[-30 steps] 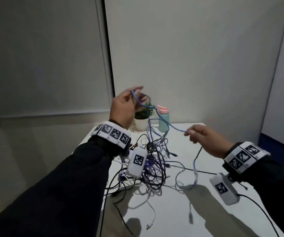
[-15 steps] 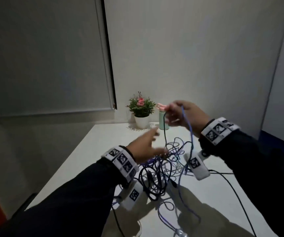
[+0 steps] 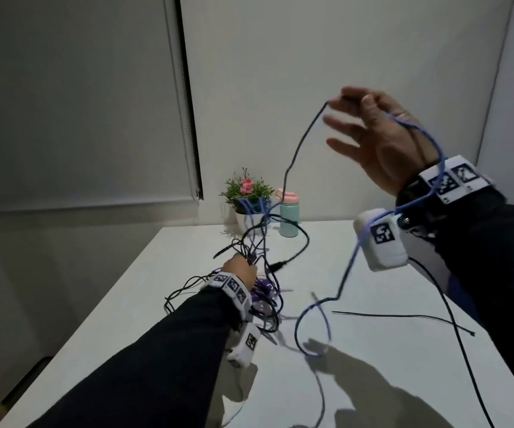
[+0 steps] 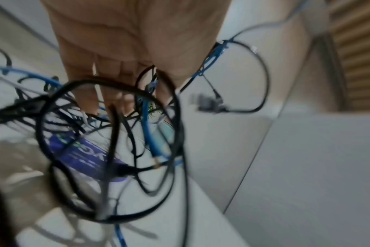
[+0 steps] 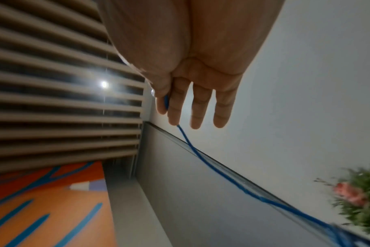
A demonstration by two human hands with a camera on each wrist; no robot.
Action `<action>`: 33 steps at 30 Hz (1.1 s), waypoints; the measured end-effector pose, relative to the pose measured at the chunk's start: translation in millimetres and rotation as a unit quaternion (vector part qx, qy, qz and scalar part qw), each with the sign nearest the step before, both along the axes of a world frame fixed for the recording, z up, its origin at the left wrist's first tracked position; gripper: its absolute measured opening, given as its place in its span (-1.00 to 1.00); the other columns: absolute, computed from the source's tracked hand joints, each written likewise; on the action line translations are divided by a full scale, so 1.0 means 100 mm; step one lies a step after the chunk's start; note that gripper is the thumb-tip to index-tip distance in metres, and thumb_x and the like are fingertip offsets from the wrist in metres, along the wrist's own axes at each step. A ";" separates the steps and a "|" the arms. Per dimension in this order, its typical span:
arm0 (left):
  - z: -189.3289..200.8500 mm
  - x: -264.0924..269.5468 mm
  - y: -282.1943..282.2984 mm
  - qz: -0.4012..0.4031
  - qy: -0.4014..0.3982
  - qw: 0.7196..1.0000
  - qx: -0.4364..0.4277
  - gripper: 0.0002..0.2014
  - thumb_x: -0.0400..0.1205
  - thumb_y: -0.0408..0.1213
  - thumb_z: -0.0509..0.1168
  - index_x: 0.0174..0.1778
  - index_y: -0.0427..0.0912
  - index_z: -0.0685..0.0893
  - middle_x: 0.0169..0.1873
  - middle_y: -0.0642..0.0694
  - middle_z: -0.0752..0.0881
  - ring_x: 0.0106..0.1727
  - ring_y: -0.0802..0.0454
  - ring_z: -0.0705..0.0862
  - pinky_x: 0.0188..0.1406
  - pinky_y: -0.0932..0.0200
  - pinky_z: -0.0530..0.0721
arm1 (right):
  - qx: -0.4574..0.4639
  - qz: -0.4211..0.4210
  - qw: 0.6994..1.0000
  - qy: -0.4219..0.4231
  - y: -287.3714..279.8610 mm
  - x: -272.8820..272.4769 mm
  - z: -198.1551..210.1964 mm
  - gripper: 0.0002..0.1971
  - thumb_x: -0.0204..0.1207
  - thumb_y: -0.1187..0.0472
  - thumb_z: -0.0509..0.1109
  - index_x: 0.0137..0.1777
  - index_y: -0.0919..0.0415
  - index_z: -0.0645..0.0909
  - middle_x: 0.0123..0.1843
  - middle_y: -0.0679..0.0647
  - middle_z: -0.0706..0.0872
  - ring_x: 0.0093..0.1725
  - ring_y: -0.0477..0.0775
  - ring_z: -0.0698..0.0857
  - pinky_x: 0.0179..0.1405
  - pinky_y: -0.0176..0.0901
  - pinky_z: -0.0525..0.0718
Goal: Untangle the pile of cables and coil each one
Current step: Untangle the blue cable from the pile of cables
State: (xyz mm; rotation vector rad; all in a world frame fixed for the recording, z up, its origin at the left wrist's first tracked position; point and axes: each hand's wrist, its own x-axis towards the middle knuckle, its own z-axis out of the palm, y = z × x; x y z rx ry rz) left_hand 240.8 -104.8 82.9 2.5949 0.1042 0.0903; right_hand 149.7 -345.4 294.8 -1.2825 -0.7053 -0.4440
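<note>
Pinching the blue cable [image 3: 296,151] high, right hand [image 3: 382,140]; left hand [image 3: 240,270] grips the tangle [image 3: 262,291].

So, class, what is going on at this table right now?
A person is sorting a tangle of cables on a white table. The right hand is raised high, pinching a blue cable between thumb and forefinger, with the other fingers spread; the cable runs down into the tangle and also trails over the right wrist. The left hand grips the bundle low by the table. Nothing is coiled yet. A potted plant and a bottle stand at the back.
</note>
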 end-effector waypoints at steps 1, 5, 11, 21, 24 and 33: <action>0.05 0.02 -0.02 -0.005 0.022 1.000 -0.015 -0.57 0.68 0.01 0.37 0.20 -0.33 0.65 0.06 -0.34 0.76 0.15 -0.29 0.72 -0.04 0.03 0.64 | -0.032 -0.002 0.999 0.011 0.01 0.03 -0.07 -0.75 0.79 0.10 0.11 0.27 0.06 0.60 0.27 0.05 0.76 0.36 0.21 0.69 0.40 0.32 0.53; 0.35 -0.02 -0.05 -0.012 0.080 0.997 0.016 -0.12 0.45 0.30 0.49 0.40 -0.43 0.58 0.32 -0.37 0.64 0.35 -0.28 0.61 0.20 -0.04 0.65 | -0.112 0.018 0.992 0.048 0.08 0.09 -0.41 -0.73 0.78 0.15 0.13 0.33 0.13 0.60 0.32 0.13 0.74 0.34 0.23 0.71 0.35 0.23 0.64; 0.92 -0.26 -0.28 -0.193 -0.095 0.965 -0.151 -0.19 0.44 -0.05 0.64 0.56 -0.23 0.46 0.46 -0.12 0.60 0.45 -0.09 0.58 0.48 -0.03 0.54 | -0.149 0.048 0.985 0.074 0.34 0.11 -0.69 -0.70 0.78 0.16 0.16 0.38 0.22 0.59 0.36 0.21 0.71 0.37 0.28 0.67 0.46 0.41 0.49; 0.23 -0.13 -0.21 -0.176 -0.046 0.980 -0.084 -0.74 0.81 -0.23 0.12 -0.07 -0.13 0.69 -0.07 -0.13 0.76 0.11 -0.19 0.72 -0.06 0.14 0.53 | 0.102 0.146 0.984 0.016 0.01 -0.21 -0.07 -0.73 0.79 0.16 0.06 0.25 0.11 0.58 0.16 0.05 0.79 0.30 0.22 0.71 0.23 0.13 0.69; 0.33 -0.11 -0.15 -0.082 -0.149 0.965 -0.201 -0.71 0.81 -0.20 0.14 0.04 -0.20 0.76 -0.01 -0.20 0.80 0.07 -0.19 0.75 0.13 0.01 0.68 | 0.112 0.085 0.990 0.026 -0.12 -0.15 -0.15 -0.73 0.80 0.16 0.04 0.24 0.12 0.57 0.17 0.07 0.77 0.20 0.19 0.76 0.17 0.06 0.73; 1.17 -0.24 0.14 -0.087 -0.245 0.872 -0.415 -0.70 0.83 -0.20 0.17 0.10 -0.26 0.79 -0.43 -0.06 0.66 -0.35 -0.04 0.64 -0.43 0.15 0.60 | -0.265 -0.190 0.940 0.098 -0.41 0.31 -0.82 -0.79 0.77 0.36 0.12 0.24 0.35 0.57 0.05 0.26 0.74 -0.26 0.04 0.79 -0.27 -0.17 0.70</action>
